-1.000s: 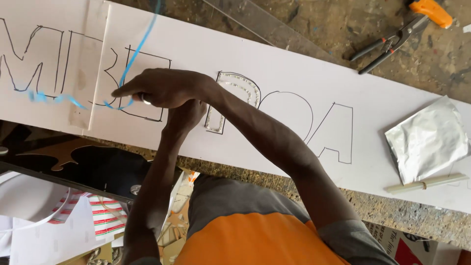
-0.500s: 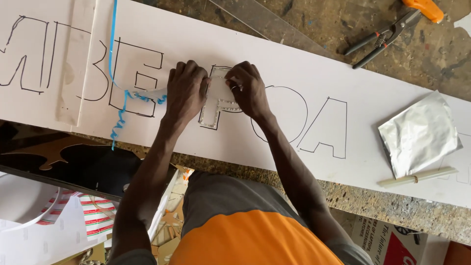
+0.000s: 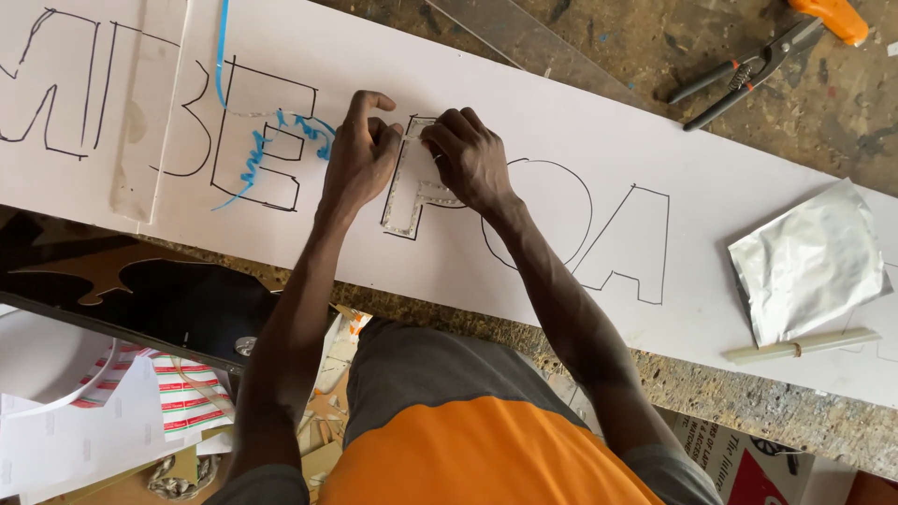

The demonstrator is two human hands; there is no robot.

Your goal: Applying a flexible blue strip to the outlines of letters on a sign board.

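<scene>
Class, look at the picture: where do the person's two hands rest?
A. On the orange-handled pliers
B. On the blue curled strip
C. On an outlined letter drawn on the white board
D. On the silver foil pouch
C: the left hand and right hand press together on the outlined letter on the white board, apart from the pliers and pouch.

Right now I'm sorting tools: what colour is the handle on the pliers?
Orange, on the pliers at the top right of the head view.

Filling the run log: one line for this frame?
left hand: on white board | right hand: pressing clear strip on letter outline | blue film: loose beside
</scene>
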